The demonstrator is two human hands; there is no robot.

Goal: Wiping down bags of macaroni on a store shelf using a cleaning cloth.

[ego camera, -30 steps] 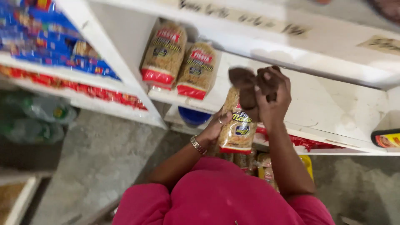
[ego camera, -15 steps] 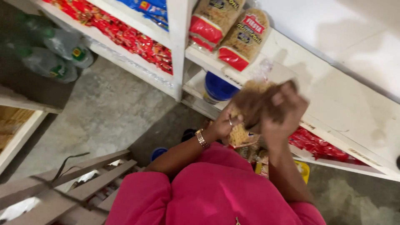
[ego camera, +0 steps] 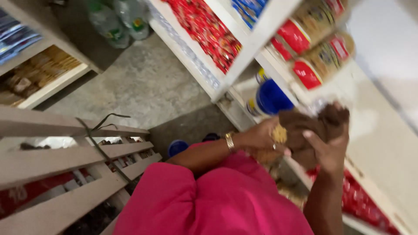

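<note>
left hand: fingers curled around a pasta packet, gold bracelet at the wrist
right hand: closed on a brown cloth, pressed to the packet
place: before the white shelf, near a blue-lidded jar

Heavy motion blur across the whole frame, worst top right: pasta bags smeared, white shelf washed out, near glare. Soft diffuse light, no hard shadows. Floor evenly lit, dimmer under the shelving. Hands blurred, edges indistinct. Pink garment soft.
</note>
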